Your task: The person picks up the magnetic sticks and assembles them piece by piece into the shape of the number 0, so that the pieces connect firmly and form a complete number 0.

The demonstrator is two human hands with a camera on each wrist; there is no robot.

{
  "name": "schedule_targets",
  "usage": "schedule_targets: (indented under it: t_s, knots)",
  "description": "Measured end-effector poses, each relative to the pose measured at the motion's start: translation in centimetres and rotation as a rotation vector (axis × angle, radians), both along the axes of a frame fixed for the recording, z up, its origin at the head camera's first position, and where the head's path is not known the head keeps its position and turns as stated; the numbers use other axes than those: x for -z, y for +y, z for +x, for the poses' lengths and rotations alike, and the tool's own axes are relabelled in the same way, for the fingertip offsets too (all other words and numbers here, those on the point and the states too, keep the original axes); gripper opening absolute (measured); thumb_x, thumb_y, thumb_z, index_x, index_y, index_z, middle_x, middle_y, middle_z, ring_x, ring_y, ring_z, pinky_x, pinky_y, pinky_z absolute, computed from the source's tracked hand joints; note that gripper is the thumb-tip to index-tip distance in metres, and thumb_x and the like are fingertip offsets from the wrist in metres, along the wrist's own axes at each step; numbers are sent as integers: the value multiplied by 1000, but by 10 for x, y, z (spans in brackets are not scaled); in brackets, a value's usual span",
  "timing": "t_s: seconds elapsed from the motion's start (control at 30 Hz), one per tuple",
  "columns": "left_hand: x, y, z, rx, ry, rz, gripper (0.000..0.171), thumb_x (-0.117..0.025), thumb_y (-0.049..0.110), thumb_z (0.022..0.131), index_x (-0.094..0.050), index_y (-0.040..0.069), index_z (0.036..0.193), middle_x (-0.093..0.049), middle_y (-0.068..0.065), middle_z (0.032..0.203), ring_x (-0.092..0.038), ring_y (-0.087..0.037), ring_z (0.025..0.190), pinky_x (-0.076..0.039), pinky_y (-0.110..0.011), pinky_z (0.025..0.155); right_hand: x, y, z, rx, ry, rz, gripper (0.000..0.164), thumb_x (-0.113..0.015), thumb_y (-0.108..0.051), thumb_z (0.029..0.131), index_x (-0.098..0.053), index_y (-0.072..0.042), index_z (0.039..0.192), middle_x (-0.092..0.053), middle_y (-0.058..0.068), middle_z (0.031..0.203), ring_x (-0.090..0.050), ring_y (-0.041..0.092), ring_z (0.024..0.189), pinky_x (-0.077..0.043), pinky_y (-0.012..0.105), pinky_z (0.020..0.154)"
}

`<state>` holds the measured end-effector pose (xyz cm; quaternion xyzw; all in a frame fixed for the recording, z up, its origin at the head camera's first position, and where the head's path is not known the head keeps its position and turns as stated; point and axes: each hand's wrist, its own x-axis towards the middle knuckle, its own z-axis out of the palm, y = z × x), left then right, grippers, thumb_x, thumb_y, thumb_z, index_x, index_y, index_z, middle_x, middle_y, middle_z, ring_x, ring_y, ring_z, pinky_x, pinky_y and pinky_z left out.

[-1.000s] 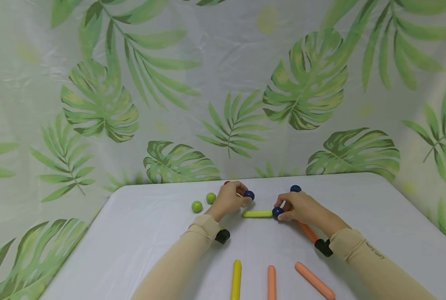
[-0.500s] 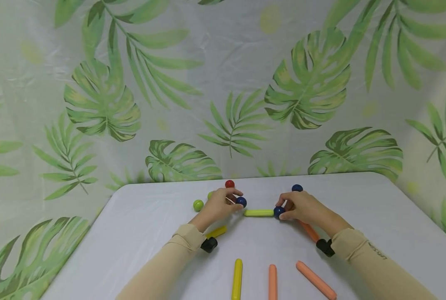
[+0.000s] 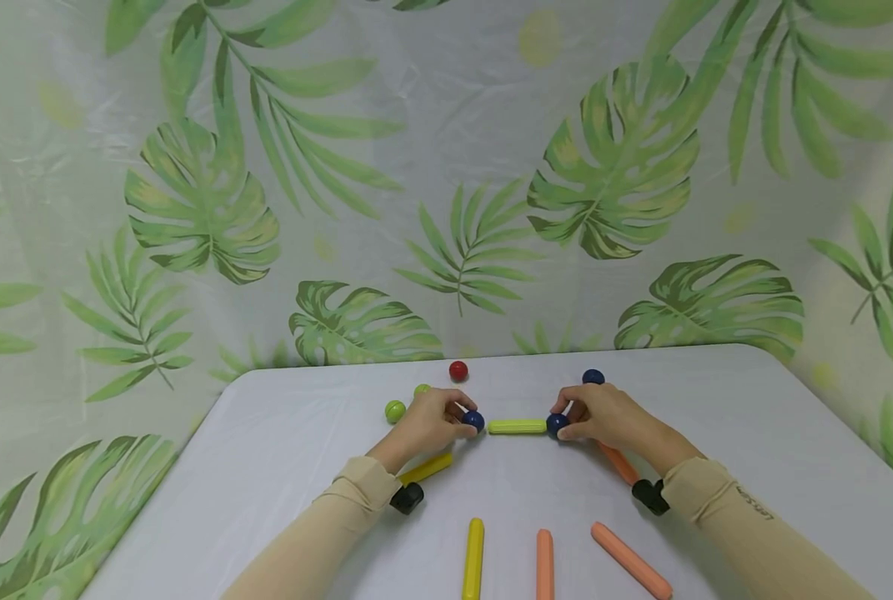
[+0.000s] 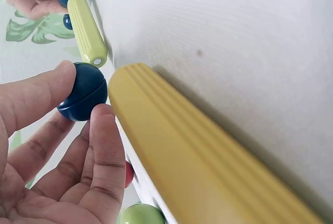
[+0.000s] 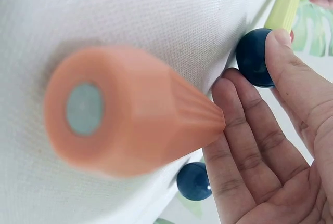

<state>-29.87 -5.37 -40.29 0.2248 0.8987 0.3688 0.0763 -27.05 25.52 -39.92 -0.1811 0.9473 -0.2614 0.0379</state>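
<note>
White table [image 3: 228,467] is backed by leaf-printed cloth [image 3: 461,150]. Nearest, a yellow rod [image 3: 473,560] and a coral rod [image 3: 544,565] are cut off by the head view's lower edge; an oblique coral rod [image 3: 631,560] is seen beside them. Farther in, a second yellow rod [image 3: 429,468] is partly hidden at the left wrist, and a third coral rod [image 3: 618,462] by the right arm. Beyond, the light green rod [image 3: 517,427] is laid crosswise between the hands. Its left end is faced, across a narrow gap, by the left blue ball [image 3: 474,418], pinched by thumb and fingers of the left hand [image 3: 428,421]; its right end appears to be met by the right blue ball [image 3: 554,425], likewise pinched by the right hand [image 3: 604,415]. The free end is thus nearer the left hand. Farthest are placed two green balls [image 3: 395,411], one partly masked by the left hand, a red ball [image 3: 458,371] and a far blue ball [image 3: 593,377], whose contacts cannot be made out.
</note>
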Motion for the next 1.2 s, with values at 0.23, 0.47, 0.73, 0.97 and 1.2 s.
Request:
schedule_targets:
  t_s: [0.23,0.47,0.73,0.97,1.2]
  knots:
    - [0,-2,1,-8,-21,-3,26,-86,12,92,-76,8,115,-76,-7,101,-67,-14,89,-57,-29,79,2,2,-1,-1,-1,-15,24,-87,-18,91,-75,-12,111,-74,-1,91,-65,11,82,-55,30,72]
    - [3,-5,-1,-20,-47,7,27,-86,11,91,-75,8,116,-75,-6,100,-66,-14,87,-56,-26,72,7,4,-4,4,-10,-44,23,-87,-17,91,-75,-12,110,-74,0,94,-65,12,85,-56,31,76]
    - [6,-5,-3,-8,-39,9,26,-86,9,91,-75,7,115,-74,-10,106,-68,-15,88,-58,-25,71,7,7,-2,-25,12,-47,24,-88,-20,91,-75,-12,110,-75,1,95,-67,12,86,-57,31,74]
    - [7,-2,-4,-8,-30,-7,24,-86,9,91,-75,8,112,-72,-8,103,-65,-15,86,-56,-25,71,9,6,-5,-30,0,-61,23,-87,-22,92,-76,-14,111,-75,-3,95,-67,9,85,-56,28,74]
    - [5,-3,-6,-28,-43,-18,25,-86,10,91,-75,8,113,-72,-7,103,-64,-17,89,-57,-28,76,11,3,-10,-29,2,-80,23,-87,-21,92,-76,-13,110,-76,-3,93,-67,8,84,-55,27,73]
